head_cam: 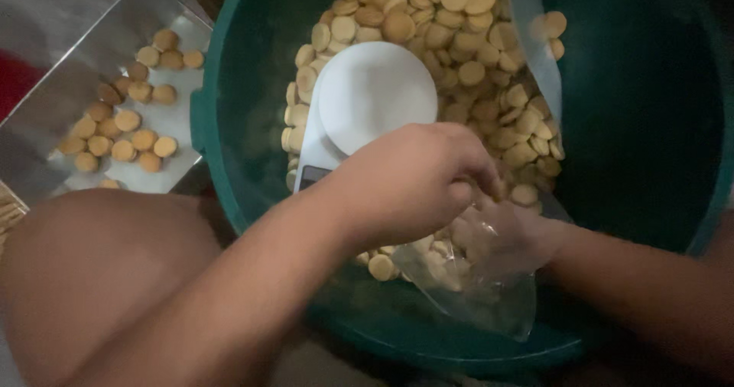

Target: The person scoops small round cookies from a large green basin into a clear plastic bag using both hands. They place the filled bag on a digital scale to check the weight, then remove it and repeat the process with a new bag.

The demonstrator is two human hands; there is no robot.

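Note:
A big green tub [229,89] holds a heap of small round beige biscuits [459,43], with a white kitchen scale [367,97] lying on top of them. My left hand [413,181] reaches over the tub's near side with its fingers bunched at the mouth of a small clear plastic bag [466,280]. My right hand [512,234] sits under and behind that bag, gripping it; the bag partly hides it. Some biscuits show inside the bag. I cannot tell whether my left fingers hold biscuits or the bag's edge.
A shiny metal tray [46,112] with several loose biscuits [126,119] lies to the left of the tub. Another clear plastic sheet [535,43] hangs inside the tub at upper right. My bare knee [99,257] is at the lower left.

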